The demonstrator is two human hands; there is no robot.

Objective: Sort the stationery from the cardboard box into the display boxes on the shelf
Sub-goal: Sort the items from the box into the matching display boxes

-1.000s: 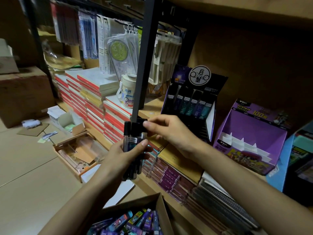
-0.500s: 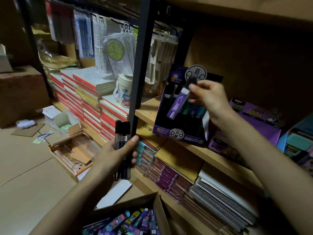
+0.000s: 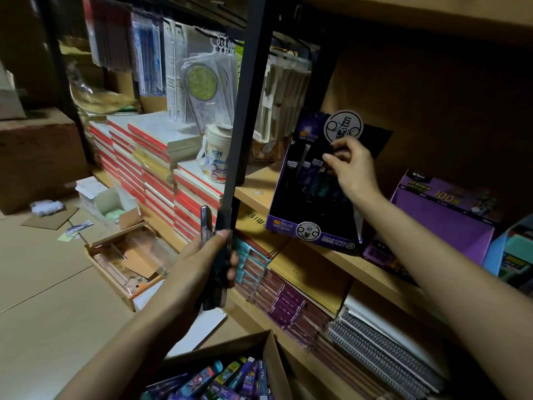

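My left hand grips a small bundle of dark slim packs, held upright in front of the black shelf post. My right hand reaches into the dark display box on the shelf, fingers curled at the tops of the packs standing in its slots; whether it still pinches one is unclear. The open cardboard box at the bottom holds several colourful packs. A purple display box stands to the right on the same shelf.
Stacks of red-edged notebooks and a white cup sit left of the post. Packaged items hang above. Spiral notebooks and purple packs fill the lower shelf. An open wooden tray lies on the floor.
My right hand took a purple pack from the bundle, carried it up to the dark display box and lowered it among the slots. My left hand stayed holding the bundle.
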